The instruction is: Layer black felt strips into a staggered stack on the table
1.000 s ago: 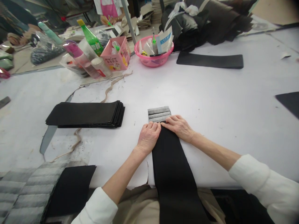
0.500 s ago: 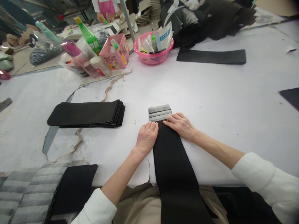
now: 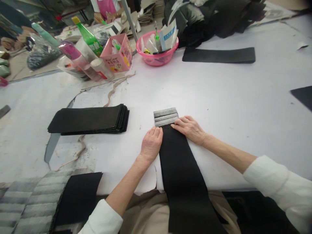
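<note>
A long black fabric strip (image 3: 180, 169) runs from the table's near edge toward the middle and hangs down over my lap. Its far end lies over a grey striped piece (image 3: 165, 116), of which only a short part shows. My left hand (image 3: 151, 144) lies flat on the strip's left edge, fingers stretched out. My right hand (image 3: 190, 128) presses flat on the strip's far right corner, fingertips at the grey piece.
A stack of black strips (image 3: 90, 119) lies to the left. At the back stand a pink bowl (image 3: 157, 57), a pink box (image 3: 118, 55), a green bottle (image 3: 89, 35) and a single black strip (image 3: 219, 55). Grey striped fabric (image 3: 29, 201) lies near left.
My hands have drawn slightly apart on the strip's far end; the left one slid a little toward me. The strip and grey piece stay in place.
</note>
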Action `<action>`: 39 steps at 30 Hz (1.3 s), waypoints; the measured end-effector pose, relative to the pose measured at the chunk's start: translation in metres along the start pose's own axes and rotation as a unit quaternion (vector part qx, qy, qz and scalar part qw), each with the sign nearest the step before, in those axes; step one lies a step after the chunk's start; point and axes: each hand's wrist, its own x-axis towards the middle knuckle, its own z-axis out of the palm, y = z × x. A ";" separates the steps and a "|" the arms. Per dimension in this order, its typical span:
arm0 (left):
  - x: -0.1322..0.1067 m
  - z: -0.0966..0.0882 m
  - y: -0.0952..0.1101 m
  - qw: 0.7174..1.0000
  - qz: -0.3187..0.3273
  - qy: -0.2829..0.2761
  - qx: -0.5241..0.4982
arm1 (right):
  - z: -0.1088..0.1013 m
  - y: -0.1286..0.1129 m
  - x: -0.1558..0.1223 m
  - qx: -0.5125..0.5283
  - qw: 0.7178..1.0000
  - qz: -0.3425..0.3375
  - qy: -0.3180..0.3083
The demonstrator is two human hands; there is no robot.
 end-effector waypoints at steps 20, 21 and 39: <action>-0.011 0.002 -0.005 1.000 -0.010 0.005 -0.026 | -0.004 0.005 -0.012 0.010 1.000 0.020 -0.007; -0.012 0.002 -0.005 1.000 -0.011 0.006 -0.027 | -0.004 0.006 -0.013 0.015 1.000 0.022 -0.005; -0.025 0.011 -0.004 0.989 -0.046 0.108 -0.091 | -0.008 0.001 -0.025 0.035 0.993 0.096 0.064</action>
